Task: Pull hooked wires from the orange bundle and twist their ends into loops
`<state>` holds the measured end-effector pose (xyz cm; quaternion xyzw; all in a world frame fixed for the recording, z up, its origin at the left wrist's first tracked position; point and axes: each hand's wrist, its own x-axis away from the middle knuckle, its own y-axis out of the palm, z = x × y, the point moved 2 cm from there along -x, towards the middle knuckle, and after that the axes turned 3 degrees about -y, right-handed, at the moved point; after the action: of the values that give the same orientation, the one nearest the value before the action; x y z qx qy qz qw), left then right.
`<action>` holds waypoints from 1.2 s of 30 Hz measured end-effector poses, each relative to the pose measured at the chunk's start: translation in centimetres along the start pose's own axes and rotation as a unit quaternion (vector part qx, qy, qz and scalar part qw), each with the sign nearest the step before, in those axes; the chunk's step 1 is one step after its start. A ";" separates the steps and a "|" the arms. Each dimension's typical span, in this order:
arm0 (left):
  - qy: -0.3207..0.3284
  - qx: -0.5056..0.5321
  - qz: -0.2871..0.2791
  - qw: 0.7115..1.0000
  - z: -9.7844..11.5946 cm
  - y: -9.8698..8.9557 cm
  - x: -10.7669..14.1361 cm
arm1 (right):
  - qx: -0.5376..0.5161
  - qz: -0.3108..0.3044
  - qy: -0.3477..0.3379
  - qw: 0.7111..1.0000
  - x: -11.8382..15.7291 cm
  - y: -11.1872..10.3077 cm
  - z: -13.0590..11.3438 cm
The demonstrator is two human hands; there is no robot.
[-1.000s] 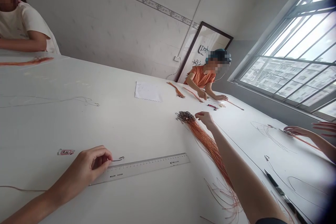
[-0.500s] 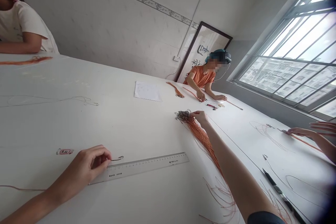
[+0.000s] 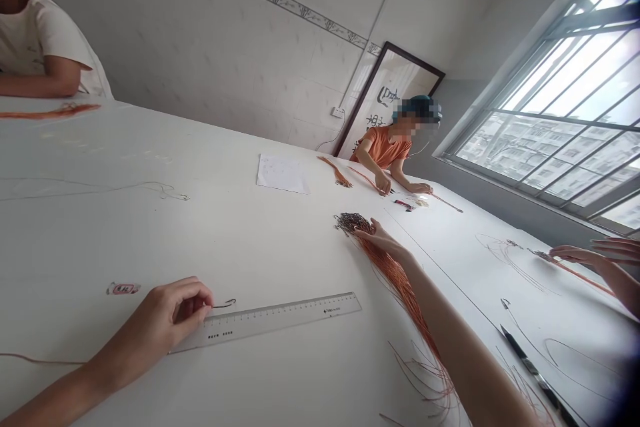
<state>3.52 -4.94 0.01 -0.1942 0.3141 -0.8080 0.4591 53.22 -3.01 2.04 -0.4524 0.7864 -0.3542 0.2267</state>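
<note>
Hands: well apart, the left hand [image 3: 175, 310] pinched shut, the right hand [image 3: 383, 239] open and flat.
Left hand: fingertips [image 3: 206, 299] pinch a hooked wire [image 3: 224, 303], just above a clear plastic ruler [image 3: 280, 323].
Right hand: rests on the dark, tangled end of a long bundle of copper-coloured wires [image 3: 395, 280], which runs toward the near edge of the view.
Hidden: the right forearm covers part of the bundle; the print on a small pink-and-white packet [image 3: 123, 288] beyond the left hand is too small to read.
Edges: a co-worker's hands [image 3: 580, 253] are cut off at the frame, well beyond the right hand; a long black strip [image 3: 525, 360] lies nearer it, hard to make out.
Room: between the hands lie the ruler's end and white surface [image 3: 300, 260].
</note>
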 end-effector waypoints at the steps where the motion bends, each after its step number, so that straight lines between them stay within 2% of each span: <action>1: -0.002 0.002 -0.001 1.000 0.0 0.0 0.0 | 0.004 -0.008 0.004 1.000 0.2 0.5 -0.2; 4: -0.006 0.012 0.000 1.000 -0.1 0.1 -0.1 | 0.019 -0.003 0.008 1.000 0.5 1.8 -0.9; 8: 0.001 0.021 0.004 1.000 -0.2 0.1 -0.2 | 0.041 0.053 0.014 0.998 0.6 3.0 -1.9; 12: 0.008 0.013 0.006 1.000 -0.4 0.1 -0.1 | 0.060 0.093 0.028 0.993 0.2 3.9 -2.6; 16: 0.018 -0.004 0.017 1.000 0.1 0.0 -0.1 | 0.070 0.101 0.044 0.991 -0.4 4.2 -3.0; 19: 0.027 -0.010 0.019 0.999 0.6 -0.2 -0.1 | 0.071 0.085 0.036 0.993 -1.0 3.8 -3.3; 25: 0.030 0.001 0.024 0.999 0.7 -0.2 0.0 | 0.059 0.042 -0.043 0.996 -2.2 3.2 -4.1; 27: 0.025 0.002 0.024 0.999 0.6 -0.2 0.0 | 0.048 0.048 -0.057 0.996 -2.6 2.9 -3.9; 32: 0.013 -0.003 0.010 1.000 0.3 -0.1 0.0 | 0.038 0.126 0.003 0.991 -3.0 0.5 -1.2; 34: 0.008 -0.003 0.003 1.000 0.3 -0.1 -0.1 | 0.036 0.123 0.008 0.992 -2.8 -0.5 0.1; 36: 0.003 0.000 -0.004 1.000 0.4 -0.1 -0.1 | 0.031 0.095 -0.020 0.995 -2.7 -0.9 0.9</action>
<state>3.76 -4.95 0.31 -0.1932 0.3149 -0.8103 0.4548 55.67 -1.27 2.21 -0.3749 0.8098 -0.3465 0.2890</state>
